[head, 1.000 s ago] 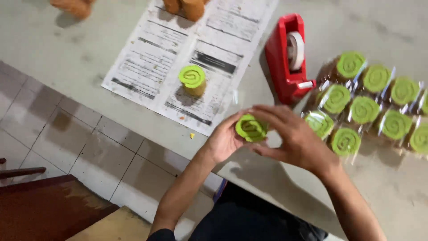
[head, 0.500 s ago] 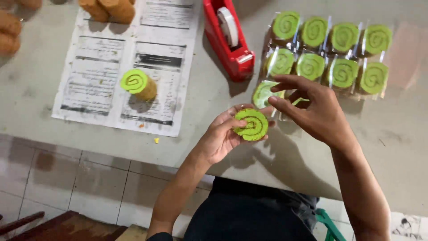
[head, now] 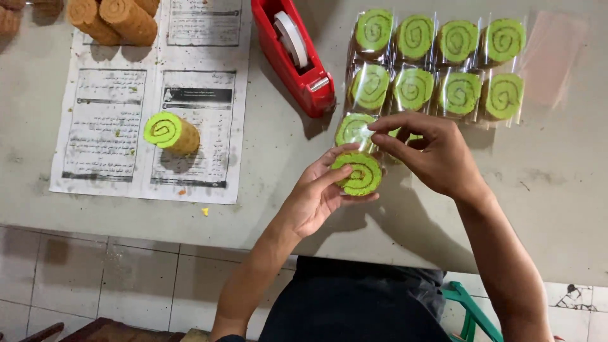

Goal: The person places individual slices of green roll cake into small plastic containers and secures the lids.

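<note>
Left hand point(head: 315, 197) cupped around a green swirl cake slice point(head: 358, 173), thumb and fingers gripping its edge, spiral face up. Held just above the near edge of the table point(head: 557, 183), in front of the body.

Right hand point(head: 434, 155) closed in a pinch at the top edge of the same slice, fingertips point(head: 380, 130) drawn together on what looks like clear wrap; too glossy and thin to tell exactly what is gripped.

Just beyond the hands, touching the fingertips' area: one wrapped slice point(head: 352, 128) lying flat. Behind it, wrapped slices point(head: 437, 66) laid in two rows of four, side by side, each in clear film, swirl up.

Left of those rows: red tape dispenser point(head: 294, 60) with a white roll, angled, cutter end toward the hands.

Further left: printed paper sheet point(head: 120, 133) flat on table. On it, a short cake roll point(head: 170, 133) lying tilted, green swirl end facing camera, brown crust on side. Well apart from the hands.

Top left corner: brown cake rolls point(head: 120, 19) stacked, partly on the sheet, partly cut off by frame.

Few crumbs point(head: 205, 211) on table near the sheet's lower edge.

Tiled floor point(head: 76, 278) below the table edge; green chair part point(head: 472, 310) at lower right.
</note>
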